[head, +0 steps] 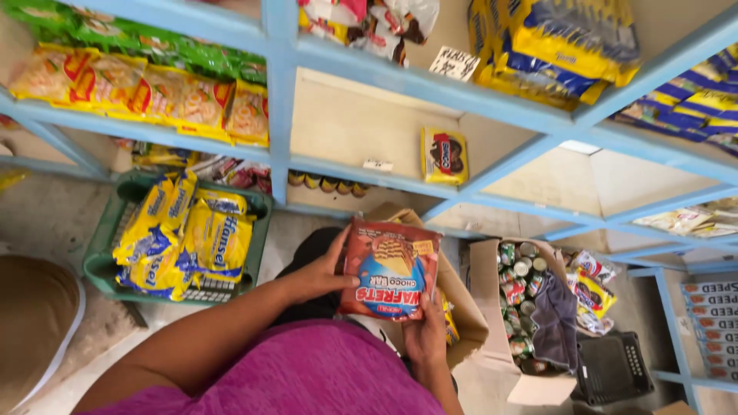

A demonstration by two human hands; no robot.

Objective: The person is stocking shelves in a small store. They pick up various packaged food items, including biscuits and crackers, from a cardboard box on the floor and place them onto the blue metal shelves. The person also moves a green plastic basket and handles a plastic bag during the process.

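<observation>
The left hand (319,273) has its fingers curled round the left edge of a red and blue snack packet (390,269), thumb pressed on its front. The right hand (425,334) grips the packet's lower right corner from beneath, fingers closed on it. The packet is held upright in front of the person's chest, above an open cardboard box (461,307). Just right of it stands another box filled with cans (519,296). To the left, a green basket (104,265) holds yellow packets (184,238). Behind rise blue shelves (280,92), with one small yellow packet (444,155) standing alone on a shelf.
</observation>
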